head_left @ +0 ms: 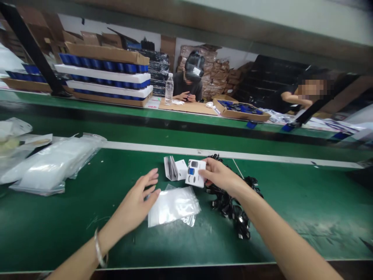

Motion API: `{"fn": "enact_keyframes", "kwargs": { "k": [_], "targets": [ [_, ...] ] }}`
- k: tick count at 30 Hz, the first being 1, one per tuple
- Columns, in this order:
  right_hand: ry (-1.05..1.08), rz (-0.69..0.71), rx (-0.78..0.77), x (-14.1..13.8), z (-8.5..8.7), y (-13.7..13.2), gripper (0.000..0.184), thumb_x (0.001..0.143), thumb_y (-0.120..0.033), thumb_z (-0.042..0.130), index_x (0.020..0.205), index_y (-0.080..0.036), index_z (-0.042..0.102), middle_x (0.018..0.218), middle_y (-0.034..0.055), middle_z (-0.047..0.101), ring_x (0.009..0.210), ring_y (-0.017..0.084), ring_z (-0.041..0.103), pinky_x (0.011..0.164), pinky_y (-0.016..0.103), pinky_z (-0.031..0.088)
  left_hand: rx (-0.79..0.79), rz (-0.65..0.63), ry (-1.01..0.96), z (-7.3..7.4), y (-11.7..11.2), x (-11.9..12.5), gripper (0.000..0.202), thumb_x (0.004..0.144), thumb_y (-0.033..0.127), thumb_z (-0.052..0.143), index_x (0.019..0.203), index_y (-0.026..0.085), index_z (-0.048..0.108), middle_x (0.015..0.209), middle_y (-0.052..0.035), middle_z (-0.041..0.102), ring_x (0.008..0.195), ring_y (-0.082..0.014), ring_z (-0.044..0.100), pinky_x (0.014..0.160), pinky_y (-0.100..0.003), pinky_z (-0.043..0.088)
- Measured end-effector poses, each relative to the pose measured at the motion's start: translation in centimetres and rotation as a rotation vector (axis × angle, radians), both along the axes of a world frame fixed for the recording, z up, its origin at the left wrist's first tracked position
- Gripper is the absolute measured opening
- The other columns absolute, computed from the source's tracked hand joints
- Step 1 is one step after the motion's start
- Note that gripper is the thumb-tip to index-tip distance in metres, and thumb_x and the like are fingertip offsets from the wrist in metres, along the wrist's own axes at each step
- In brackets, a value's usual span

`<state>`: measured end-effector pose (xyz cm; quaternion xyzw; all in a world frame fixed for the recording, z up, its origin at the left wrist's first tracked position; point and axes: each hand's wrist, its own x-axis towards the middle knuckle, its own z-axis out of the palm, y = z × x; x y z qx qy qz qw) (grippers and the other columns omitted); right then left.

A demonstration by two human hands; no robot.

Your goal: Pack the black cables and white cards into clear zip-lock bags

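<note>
I saw the right hand (219,175) pinching a card (192,177). The left hand (136,205), loosely spread, was at the bags' (173,207) left.

I have two grips, one left grip (140,204) and one right grip (216,173), with one leaflet (196,174) held in the right and one bracelet (98,247) on my left wrist. On the green counter (294,206) I count one fanned bunch of leaflets (170,169), one small pile of clear bags (173,207) and one heap of black cables (241,222), too tangled to number. Beyond are one bottle (169,91), one stack of trays (110,75), one open box (247,116) and two people (196,92).
</note>
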<state>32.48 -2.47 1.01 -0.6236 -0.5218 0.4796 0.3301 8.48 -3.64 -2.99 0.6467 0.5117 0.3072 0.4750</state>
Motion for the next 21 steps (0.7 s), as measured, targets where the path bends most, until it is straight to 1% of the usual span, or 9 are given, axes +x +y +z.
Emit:
{"fn": "enact_keyframes", "kwargs": {
  "k": [2,4,6,9,11,14,18,19,21],
  "targets": [
    [-0.064,0.034,0.006,0.4,0.0,2.4,0.018,0.08,-0.019,0.06,0.097,-0.013,0.057,0.069,0.0029,0.065,0.058,0.014,0.06,0.048,0.022,0.046,-0.061,0.018,-0.007,0.3,2.0,0.3,0.056,0.086,0.021,0.046,0.138,0.01,0.028,0.136,-0.0187,0.043,0.122,-0.0221,0.048,0.101,-0.039,0.04],
    [-0.106,0.063,0.017,0.1,-0.5,3.9,0.03,0.082,-0.026,0.06,0.108,-0.011,0.055,0.075,0.0058,0.066,0.062,0.015,0.062,0.049,0.023,0.049,-0.09,0.02,-0.005,0.4,3.4,0.8,0.059,0.085,0.02,0.047,0.139,0.01,0.026,0.14,-0.0203,0.039,0.122,-0.0241,0.048,0.1,-0.042,0.041],
    [-0.144,0.084,0.033,-0.4,-1.4,4.4,0.038,0.085,-0.031,0.055,0.116,-0.009,0.052,0.085,0.0096,0.067,0.067,0.016,0.063,0.051,0.024,0.051,-0.115,0.006,-0.021,0.3,4.1,1.3,0.06,0.085,0.018,0.048,0.14,0.012,0.026,0.143,-0.0199,0.037,0.122,-0.0243,0.049,0.1,-0.041,0.041],
    [-0.204,0.14,0.057,-0.9,-2.7,4.0,0.03,0.087,-0.024,0.051,0.11,-0.006,0.058,0.089,0.0118,0.068,0.068,0.015,0.064,0.057,0.025,0.052,-0.131,-0.054,-0.065,0.2,4.4,2.2,0.058,0.085,0.015,0.048,0.139,0.01,0.028,0.139,-0.0193,0.044,0.12,-0.0221,0.051,0.1,-0.039,0.041],
    [-0.248,0.19,0.088,-1.0,-3.3,3.7,0.025,0.085,-0.019,0.053,0.104,-0.006,0.063,0.087,0.0114,0.069,0.069,0.016,0.064,0.061,0.026,0.051,-0.13,-0.11,-0.093,0.3,4.5,2.7,0.056,0.085,0.014,0.048,0.138,0.01,0.031,0.134,-0.0167,0.05,0.118,-0.0201,0.053,0.101,-0.037,0.04],
    [-0.308,0.268,0.154,-1.3,-3.9,3.4,0.023,0.081,-0.015,0.055,0.099,-0.009,0.068,0.088,0.0089,0.071,0.075,0.017,0.064,0.068,0.027,0.05,-0.116,-0.179,-0.1,0.5,4.7,3.3,0.057,0.083,0.012,0.048,0.138,0.013,0.033,0.134,-0.0128,0.051,0.118,-0.0181,0.053,0.102,-0.037,0.039],
    [-0.406,0.347,0.225,-1.7,-3.7,2.8,0.022,0.079,-0.013,0.056,0.094,-0.015,0.072,0.08,0.0038,0.07,0.074,0.017,0.063,0.073,0.027,0.048,-0.087,-0.238,-0.023,0.6,4.8,3.1,0.057,0.082,0.014,0.048,0.137,0.014,0.035,0.133,-0.012,0.053,0.117,-0.0184,0.053,0.099,-0.035,0.042],
    [-0.441,0.349,0.243,-1.8,-3.6,2.3,0.023,0.079,-0.013,0.056,0.095,-0.015,0.072,0.081,0.0041,0.069,0.075,0.017,0.063,0.074,0.028,0.047,-0.074,-0.243,0.012,0.6,4.6,2.9,0.057,0.082,0.016,0.048,0.137,0.015,0.035,0.132,-0.0119,0.054,0.117,-0.019,0.054,0.097,-0.035,0.043],
    [-0.517,0.327,0.287,-1.8,-3.1,1.1,0.027,0.079,-0.013,0.056,0.103,-0.015,0.069,0.09,0.0073,0.066,0.083,0.019,0.062,0.08,0.032,0.046,-0.028,-0.226,0.108,0.5,3.9,2.1,0.06,0.082,0.023,0.051,0.138,0.017,0.032,0.131,-0.0123,0.053,0.116,-0.0214,0.053,0.093,-0.036,0.045]
  ]
}}
